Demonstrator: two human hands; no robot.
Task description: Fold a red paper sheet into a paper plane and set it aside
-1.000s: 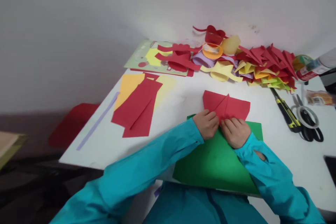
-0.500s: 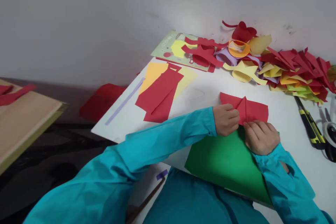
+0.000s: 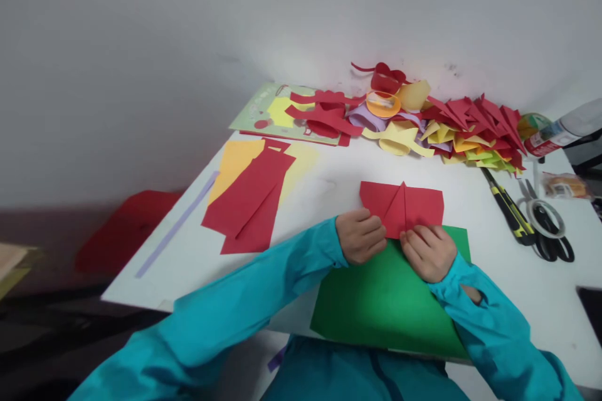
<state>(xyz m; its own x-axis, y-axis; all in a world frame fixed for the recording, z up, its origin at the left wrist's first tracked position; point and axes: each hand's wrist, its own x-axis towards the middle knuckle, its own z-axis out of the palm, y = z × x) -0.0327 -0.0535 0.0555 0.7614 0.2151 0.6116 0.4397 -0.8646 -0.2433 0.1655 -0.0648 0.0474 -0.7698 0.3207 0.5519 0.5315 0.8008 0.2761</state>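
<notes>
A wide red paper (image 3: 424, 202), its fold lines meeting in a small peak, lies at the green sheet's (image 3: 385, 301) twelve o'clock. The left hand (image 3: 362, 237) and right hand (image 3: 429, 253) have fingers closed on its near edge. At three o'clock, a clear packet (image 3: 564, 186) holds something orange-brown.
</notes>
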